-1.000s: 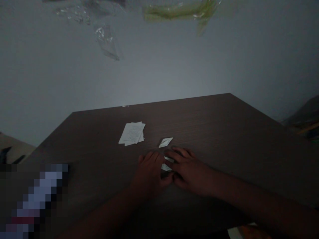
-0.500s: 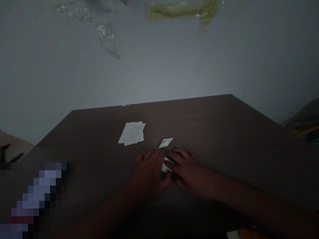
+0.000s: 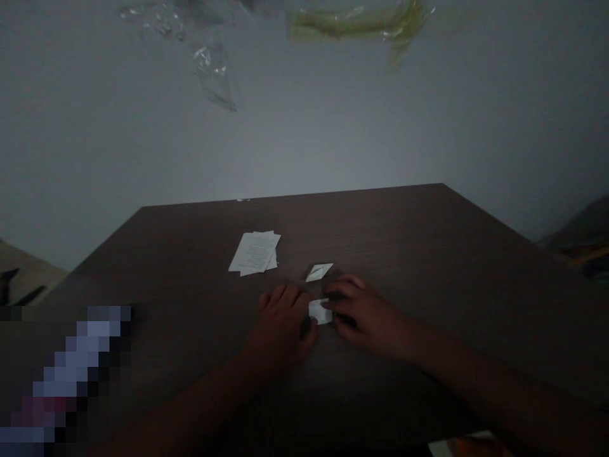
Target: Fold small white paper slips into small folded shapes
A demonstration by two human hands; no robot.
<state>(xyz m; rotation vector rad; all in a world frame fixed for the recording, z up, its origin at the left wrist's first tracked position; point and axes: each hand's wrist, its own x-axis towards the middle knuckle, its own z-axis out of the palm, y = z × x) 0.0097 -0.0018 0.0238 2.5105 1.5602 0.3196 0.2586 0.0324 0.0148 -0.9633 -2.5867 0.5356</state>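
Note:
A small piece of folded white paper [image 3: 320, 311] lies low over the table between my hands. My left hand [image 3: 280, 320] is at its left side, the thumb touching the lower left corner and the forefinger along the edge; the other fingers rest on the wood. At the right edge, my right hand [image 3: 368, 314] has its fingertips on the paper and the thumb just below, with the remaining fingers bent. Just beyond them is a folded paper diamond [image 3: 319, 272]. Some of the paper's edges are hidden by fingertips.
Several printed paper sheets [image 3: 254, 252] lie loosely stacked at the back left of the brown table [image 3: 380, 235]. A pixelated, blurred-out object [image 3: 76, 368] is at the left front. Clear plastic [image 3: 214, 73] and yellowish tape [image 3: 352, 24] are on the wall.
My hands have drawn slightly apart, and more of the small paper shows between them, now looking flatter and squarer. The paper diamond and the stack have stayed in place.

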